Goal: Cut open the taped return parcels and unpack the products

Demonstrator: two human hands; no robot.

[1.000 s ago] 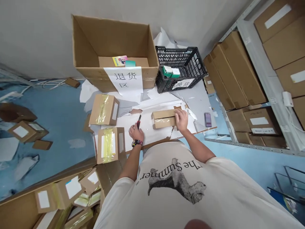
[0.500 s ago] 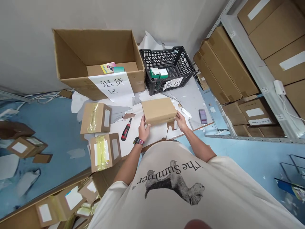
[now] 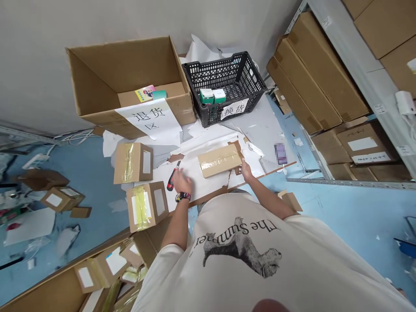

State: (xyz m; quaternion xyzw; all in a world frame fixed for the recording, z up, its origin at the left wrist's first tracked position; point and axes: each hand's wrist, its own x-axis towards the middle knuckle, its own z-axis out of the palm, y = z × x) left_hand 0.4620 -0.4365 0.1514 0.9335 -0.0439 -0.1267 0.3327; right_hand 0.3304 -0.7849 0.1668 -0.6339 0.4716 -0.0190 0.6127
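Observation:
A flat cardboard box (image 3: 221,161) lies on the white paper, a strip of shiny tape along its upper face. My right hand (image 3: 246,170) grips its right end, with the thumb near the edge. My left hand (image 3: 182,181) is off the box, its fingers stretched over a red-and-black utility knife (image 3: 170,183) on the table. Those fingers cover part of the knife's handle and look slightly blurred; no grip around it shows.
Two taped cartons (image 3: 133,162) stand left of the knife. Behind are a large open carton (image 3: 130,125) and a black plastic crate (image 3: 208,117) holding small green-white boxes. A phone (image 3: 280,154) lies right; shelving (image 3: 354,82) with cartons rises beyond.
The box has been turned so that a taped face shows, and it sits slightly lower and to the right. My left hand has let go of it and moved left to the knife.

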